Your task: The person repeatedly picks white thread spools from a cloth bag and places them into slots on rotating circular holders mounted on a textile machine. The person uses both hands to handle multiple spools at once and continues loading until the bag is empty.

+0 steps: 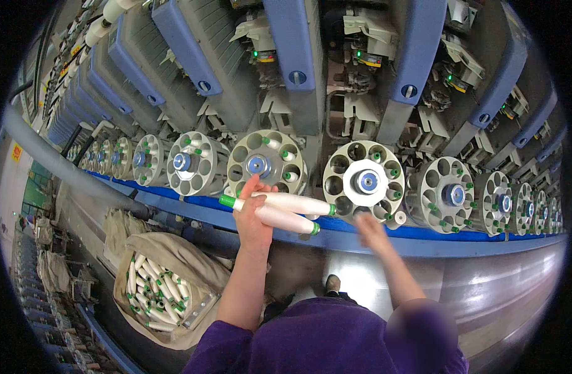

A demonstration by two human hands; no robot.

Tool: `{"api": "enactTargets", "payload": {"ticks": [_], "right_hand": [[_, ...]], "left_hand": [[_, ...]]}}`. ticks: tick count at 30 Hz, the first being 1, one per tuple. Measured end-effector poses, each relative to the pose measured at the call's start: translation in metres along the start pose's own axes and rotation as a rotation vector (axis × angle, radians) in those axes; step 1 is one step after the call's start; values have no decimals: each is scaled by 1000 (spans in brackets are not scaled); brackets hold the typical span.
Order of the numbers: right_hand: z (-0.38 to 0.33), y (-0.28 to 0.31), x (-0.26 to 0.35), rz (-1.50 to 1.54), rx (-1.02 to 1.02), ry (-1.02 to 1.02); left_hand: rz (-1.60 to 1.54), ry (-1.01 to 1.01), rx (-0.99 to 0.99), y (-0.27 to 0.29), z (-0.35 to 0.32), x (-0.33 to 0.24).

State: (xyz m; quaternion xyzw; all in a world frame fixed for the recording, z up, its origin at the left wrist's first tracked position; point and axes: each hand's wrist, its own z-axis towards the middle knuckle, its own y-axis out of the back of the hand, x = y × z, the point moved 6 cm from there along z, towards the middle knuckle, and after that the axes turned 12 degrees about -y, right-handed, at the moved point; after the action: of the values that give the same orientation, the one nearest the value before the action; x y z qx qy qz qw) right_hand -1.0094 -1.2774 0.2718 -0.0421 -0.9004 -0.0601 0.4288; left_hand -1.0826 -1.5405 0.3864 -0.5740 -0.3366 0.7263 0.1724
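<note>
My left hand (255,221) is closed around a few white yarn bobbins (286,218) with green ends, held sideways and pointing right. Behind it is a round bobbin magazine (239,153) with a blue hub and some bobbins standing in its far-right pockets. My right hand (371,232) is smeared by motion just below the near edge of another round magazine (354,168), which has a white ring around its blue hub. Green bobbin tips (394,173) show in that magazine's right-hand pockets. Whether the right fingers hold anything is unclear.
More magazines (443,168) run left and right along the machine's blue rail (435,248). Blue and grey winding units (295,37) rise behind. A cloth sack (202,258) full of bobbins (155,287) stands at lower left. A grey pipe (68,165) crosses the left side.
</note>
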Motion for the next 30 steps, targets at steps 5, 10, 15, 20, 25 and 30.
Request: {"api": "enactTargets", "payload": {"ticks": [5,10,15,20,25,30], "right_hand": [[-24,-95,15,476,561,75],[-14,-102,3,538,304,110],[-6,-47,-9,-86,158,420],[16,120,-4,810,140,289],[16,178,27,1034,-233,425],[-6,-41,29,339,888,68]], "left_hand": [[-26,-13,15,6,-5,0],[21,-24,-100,21,-8,9],[9,1,-159,33,-3,16],[-42,-46,-100,34,8,0],[-114,-15,-104,14,-4,3],[-158,-3,-96,-6,-9,11]]}}
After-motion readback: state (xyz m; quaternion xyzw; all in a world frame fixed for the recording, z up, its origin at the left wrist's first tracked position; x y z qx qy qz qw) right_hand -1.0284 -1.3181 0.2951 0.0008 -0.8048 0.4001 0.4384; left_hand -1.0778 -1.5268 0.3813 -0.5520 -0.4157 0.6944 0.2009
